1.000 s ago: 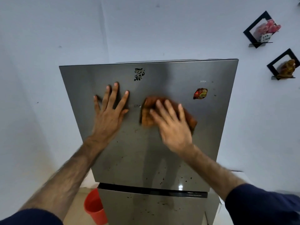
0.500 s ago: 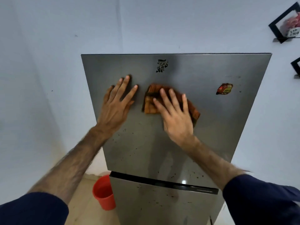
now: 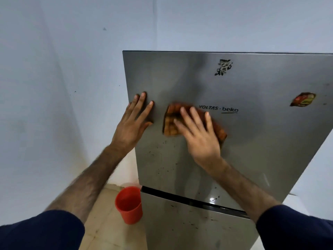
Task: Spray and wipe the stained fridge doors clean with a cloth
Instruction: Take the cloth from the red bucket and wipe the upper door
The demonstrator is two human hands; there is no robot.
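Head view: right hand (image 3: pixel 200 139) flat, fingers spread, pressing an orange cloth (image 3: pixel 173 121) against the steel upper fridge door (image 3: pixel 261 141), just left of the brand lettering. Left hand (image 3: pixel 133 123) open, palm flat on the door near its left edge, holding nothing. Dark specks dot the upper door's bottom part and the lower door (image 3: pixel 189 230). Red bucket (image 3: pixel 128 204) on floor left of fridge.

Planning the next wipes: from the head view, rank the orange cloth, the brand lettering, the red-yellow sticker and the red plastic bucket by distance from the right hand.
1. Orange checked cloth, under the right hand.
2. Brand lettering, just upper right.
3. Red-yellow sticker and red plastic bucket, far right and floor lower left: too close to call.
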